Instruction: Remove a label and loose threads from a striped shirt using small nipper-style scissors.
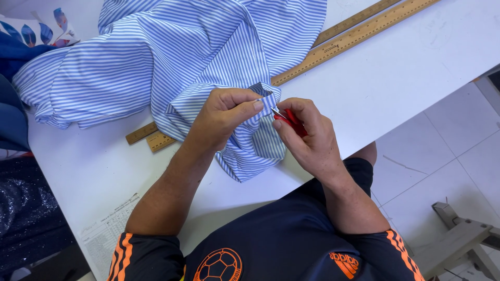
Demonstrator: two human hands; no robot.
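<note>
where fingers pinch: striped shirt [172, 57], red snips [291, 120]

White worktable [396, 78] in even light, pale tiled floor [448, 151] at right, grey metal stand [463, 234] on floor

I sit at a white table [396, 78] and look down at my two hands. My left hand [221, 117] pinches a folded edge of the blue and white striped shirt [172, 57] between the thumb and the fingers and lifts it a little from the table. My right hand [307, 138] holds small red snips [289, 118], and their metal tip touches the cloth just beside my left thumb. The rest of the shirt lies crumpled on the table in front of me. Two wooden rulers [354, 32] lie side by side under the shirt and come out at both sides. A printed paper sheet [107, 229] lies near my left elbow.
</note>
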